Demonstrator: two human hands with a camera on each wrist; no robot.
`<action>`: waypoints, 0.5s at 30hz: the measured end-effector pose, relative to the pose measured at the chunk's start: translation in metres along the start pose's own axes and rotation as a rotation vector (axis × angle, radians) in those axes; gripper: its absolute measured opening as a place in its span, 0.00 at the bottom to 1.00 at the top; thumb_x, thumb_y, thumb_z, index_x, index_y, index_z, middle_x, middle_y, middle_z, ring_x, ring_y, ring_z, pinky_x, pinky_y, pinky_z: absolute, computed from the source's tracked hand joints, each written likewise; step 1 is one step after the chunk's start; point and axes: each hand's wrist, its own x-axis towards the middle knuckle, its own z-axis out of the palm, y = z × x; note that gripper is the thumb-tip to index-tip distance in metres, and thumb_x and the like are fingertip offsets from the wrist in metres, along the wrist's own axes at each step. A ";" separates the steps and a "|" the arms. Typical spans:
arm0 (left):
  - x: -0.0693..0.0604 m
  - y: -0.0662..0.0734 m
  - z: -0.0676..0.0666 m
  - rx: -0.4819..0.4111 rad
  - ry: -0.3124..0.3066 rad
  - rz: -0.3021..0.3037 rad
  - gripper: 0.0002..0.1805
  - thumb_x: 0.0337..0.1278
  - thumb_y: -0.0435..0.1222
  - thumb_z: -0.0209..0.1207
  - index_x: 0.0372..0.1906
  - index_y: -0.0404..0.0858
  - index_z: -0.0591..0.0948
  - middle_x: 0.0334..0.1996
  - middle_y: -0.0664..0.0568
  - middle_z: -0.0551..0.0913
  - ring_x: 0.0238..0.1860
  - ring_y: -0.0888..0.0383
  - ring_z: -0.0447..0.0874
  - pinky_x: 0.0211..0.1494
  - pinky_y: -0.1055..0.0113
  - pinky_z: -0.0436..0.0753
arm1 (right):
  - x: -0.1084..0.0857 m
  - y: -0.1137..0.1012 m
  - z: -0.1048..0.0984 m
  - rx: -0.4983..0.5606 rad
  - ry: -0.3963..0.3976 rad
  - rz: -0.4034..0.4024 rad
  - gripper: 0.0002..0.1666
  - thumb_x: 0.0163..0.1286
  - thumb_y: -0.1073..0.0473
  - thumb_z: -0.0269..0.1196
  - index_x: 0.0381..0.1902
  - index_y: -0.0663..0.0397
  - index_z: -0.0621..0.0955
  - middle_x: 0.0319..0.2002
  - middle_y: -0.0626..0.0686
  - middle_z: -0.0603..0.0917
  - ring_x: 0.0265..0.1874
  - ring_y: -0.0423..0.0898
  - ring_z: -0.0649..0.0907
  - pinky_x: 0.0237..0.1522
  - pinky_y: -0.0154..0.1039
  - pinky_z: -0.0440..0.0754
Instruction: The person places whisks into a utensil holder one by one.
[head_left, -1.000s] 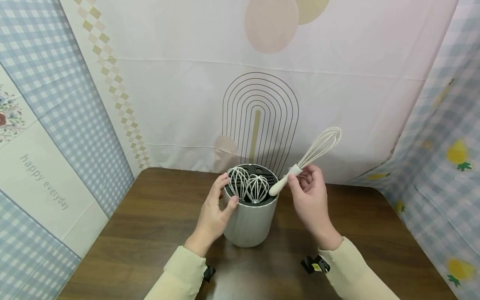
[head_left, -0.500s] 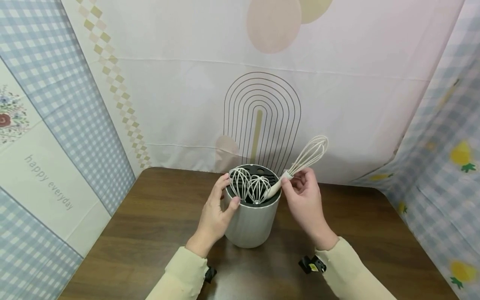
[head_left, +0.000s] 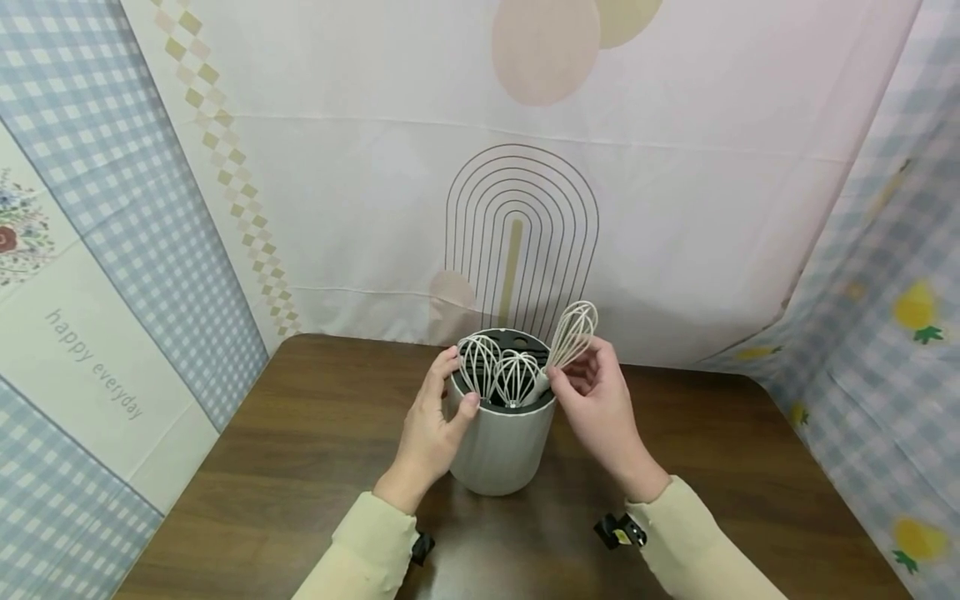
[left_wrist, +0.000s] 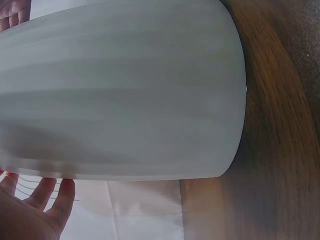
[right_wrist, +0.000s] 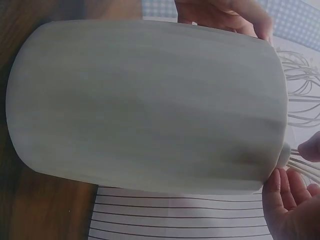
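Observation:
A white ribbed utensil holder (head_left: 498, 454) with a black slotted top stands upright on the wooden table. Two whisks stick up from it, the left whisk (head_left: 480, 365) and the middle whisk (head_left: 516, 379), only their wire loops showing. My left hand (head_left: 431, 425) grips the holder's left side near the rim, thumb in front. At the right of the rim my right hand (head_left: 603, 408) pinches a third whisk (head_left: 573, 333) near the base of its wires. Its handle is down inside the holder and its loops lean up to the right. In the right wrist view, fingertips (right_wrist: 277, 182) touch the rim.
The brown wooden table (head_left: 300, 467) extends to both sides of the holder. A pale patterned cloth (head_left: 360, 208) hangs close behind it. Checked cloths hang left and right. A small black wrist camera (head_left: 621, 531) sits below the right sleeve.
My right hand has moved left and down with the third whisk, whose handle has sunk into the holder and whose loops are more upright. The left hand has stayed on the holder.

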 end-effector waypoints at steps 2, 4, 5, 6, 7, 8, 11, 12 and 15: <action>0.000 0.000 0.000 0.000 0.003 0.003 0.30 0.64 0.52 0.53 0.67 0.47 0.65 0.72 0.64 0.60 0.66 0.60 0.65 0.60 0.52 0.74 | 0.000 0.001 0.000 -0.006 -0.008 -0.009 0.28 0.63 0.76 0.61 0.59 0.71 0.64 0.46 0.68 0.78 0.43 0.57 0.80 0.44 0.37 0.83; 0.000 -0.001 0.000 -0.001 0.003 0.000 0.30 0.64 0.52 0.53 0.67 0.47 0.64 0.72 0.64 0.60 0.66 0.60 0.65 0.60 0.51 0.74 | 0.000 0.003 0.001 -0.010 -0.017 -0.008 0.29 0.62 0.76 0.61 0.59 0.71 0.64 0.46 0.68 0.78 0.43 0.57 0.80 0.44 0.37 0.82; 0.000 -0.001 -0.001 0.000 0.003 -0.003 0.30 0.64 0.52 0.53 0.67 0.47 0.64 0.72 0.64 0.60 0.66 0.60 0.65 0.60 0.51 0.74 | 0.000 0.008 0.001 -0.013 -0.021 -0.008 0.29 0.63 0.75 0.62 0.60 0.69 0.64 0.46 0.66 0.79 0.43 0.55 0.81 0.44 0.36 0.82; -0.001 -0.002 -0.001 0.004 0.003 -0.005 0.30 0.64 0.53 0.53 0.67 0.47 0.64 0.72 0.64 0.60 0.66 0.60 0.65 0.61 0.51 0.74 | 0.000 0.013 0.001 -0.018 -0.028 -0.006 0.30 0.62 0.74 0.62 0.60 0.68 0.64 0.46 0.64 0.79 0.43 0.53 0.81 0.44 0.36 0.82; -0.001 -0.002 -0.002 0.003 0.004 -0.005 0.30 0.64 0.52 0.53 0.68 0.47 0.64 0.72 0.64 0.60 0.66 0.60 0.65 0.61 0.51 0.74 | 0.000 0.019 0.001 -0.021 -0.036 -0.009 0.31 0.62 0.73 0.63 0.61 0.67 0.64 0.47 0.63 0.79 0.44 0.53 0.81 0.45 0.36 0.82; -0.001 -0.002 -0.002 0.003 0.005 -0.005 0.30 0.64 0.52 0.53 0.68 0.47 0.64 0.72 0.63 0.60 0.66 0.60 0.65 0.61 0.50 0.74 | 0.000 0.024 0.001 -0.031 -0.045 -0.016 0.32 0.62 0.73 0.64 0.61 0.65 0.64 0.47 0.62 0.78 0.44 0.53 0.80 0.45 0.35 0.81; -0.001 -0.003 -0.003 0.003 0.004 -0.007 0.31 0.64 0.52 0.53 0.68 0.48 0.64 0.72 0.63 0.60 0.67 0.59 0.65 0.61 0.51 0.73 | -0.001 0.029 0.000 -0.051 -0.081 -0.065 0.34 0.61 0.72 0.65 0.62 0.65 0.64 0.49 0.62 0.76 0.45 0.54 0.79 0.48 0.38 0.80; -0.001 -0.004 -0.003 0.000 0.006 -0.006 0.31 0.64 0.52 0.53 0.68 0.48 0.64 0.72 0.63 0.60 0.67 0.59 0.65 0.61 0.50 0.73 | -0.002 0.025 -0.001 -0.053 -0.095 -0.082 0.34 0.60 0.74 0.65 0.62 0.67 0.64 0.50 0.64 0.75 0.46 0.57 0.79 0.48 0.40 0.80; -0.003 -0.004 -0.003 -0.002 0.004 -0.004 0.31 0.64 0.52 0.54 0.69 0.48 0.64 0.72 0.63 0.59 0.67 0.60 0.65 0.61 0.50 0.73 | -0.006 0.017 -0.004 -0.059 -0.121 -0.127 0.34 0.60 0.75 0.64 0.62 0.70 0.64 0.51 0.67 0.73 0.47 0.59 0.77 0.50 0.45 0.79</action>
